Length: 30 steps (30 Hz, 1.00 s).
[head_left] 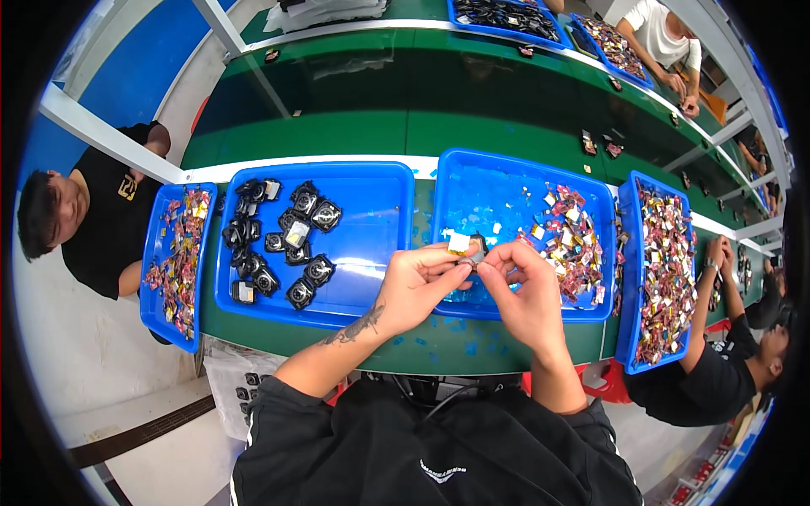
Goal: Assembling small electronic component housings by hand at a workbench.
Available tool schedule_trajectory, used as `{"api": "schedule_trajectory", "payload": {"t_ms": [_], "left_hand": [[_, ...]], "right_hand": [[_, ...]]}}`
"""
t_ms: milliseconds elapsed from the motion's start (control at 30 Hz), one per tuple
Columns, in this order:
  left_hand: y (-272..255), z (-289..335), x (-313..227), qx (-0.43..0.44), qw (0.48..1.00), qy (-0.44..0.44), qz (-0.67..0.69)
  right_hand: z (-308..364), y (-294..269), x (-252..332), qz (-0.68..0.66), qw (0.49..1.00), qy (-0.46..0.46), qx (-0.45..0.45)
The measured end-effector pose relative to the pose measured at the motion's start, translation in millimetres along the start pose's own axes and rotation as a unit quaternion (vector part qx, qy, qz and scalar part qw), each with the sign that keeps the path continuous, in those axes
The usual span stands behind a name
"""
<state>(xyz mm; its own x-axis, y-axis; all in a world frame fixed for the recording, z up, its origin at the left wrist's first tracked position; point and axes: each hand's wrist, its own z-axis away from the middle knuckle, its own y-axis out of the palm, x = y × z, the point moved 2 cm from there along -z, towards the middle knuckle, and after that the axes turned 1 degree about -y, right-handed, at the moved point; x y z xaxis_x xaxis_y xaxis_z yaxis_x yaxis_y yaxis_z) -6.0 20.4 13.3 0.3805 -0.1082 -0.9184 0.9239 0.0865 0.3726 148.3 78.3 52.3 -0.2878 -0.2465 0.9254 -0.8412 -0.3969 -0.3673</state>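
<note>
Over the near edge of a blue tray (525, 160), my two hands meet at a small electronic part (474, 253) with a black and silver body. My left hand (422, 277) is closed on it from the left, fingertips gripping its side. A white square piece with a yellow edge (458, 243) shows at those fingertips. From the right, the thumb and forefinger of my right hand (527, 291) are pinched together at the part; what exactly they grip is hidden. Several small red, white and gold pieces (574, 236) lie heaped in the tray's right half, with blue film scraps (489, 190) at its left.
Left of it, another blue tray (363, 244) holds several black round-faced modules (325, 215). Narrower blue trays of small pieces stand at far left (145, 278) and right (629, 329). A green conveyor (337, 126) runs behind a white rail. Other people sit left, right and across.
</note>
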Motion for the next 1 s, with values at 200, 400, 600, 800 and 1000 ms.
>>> {"api": "schedule_trajectory", "payload": {"t_ms": [200, 400, 600, 800, 1000], "left_hand": [[-1, 0, 2, 0.014, 1.0, 0.01, 0.006], [5, -1, -2, -0.003, 1.0, 0.025, 0.012], [7, -2, 1, -0.036, 0.998, 0.01, 0.058], [3, 0, 7, -0.084, 0.991, 0.031, 0.101], [-39, 7, -47, -0.163, 0.812, 0.278, -0.486]], "right_hand": [[-3, 0, -1, 0.021, 1.0, 0.017, 0.006], [-3, 1, -11, 0.012, 1.0, 0.026, -0.006], [2, 17, -9, -0.003, 0.996, -0.003, -0.089], [-10, 27, -10, -0.027, 0.999, -0.031, -0.025], [-115, -6, -37, 0.014, 0.998, -0.016, 0.056]]}}
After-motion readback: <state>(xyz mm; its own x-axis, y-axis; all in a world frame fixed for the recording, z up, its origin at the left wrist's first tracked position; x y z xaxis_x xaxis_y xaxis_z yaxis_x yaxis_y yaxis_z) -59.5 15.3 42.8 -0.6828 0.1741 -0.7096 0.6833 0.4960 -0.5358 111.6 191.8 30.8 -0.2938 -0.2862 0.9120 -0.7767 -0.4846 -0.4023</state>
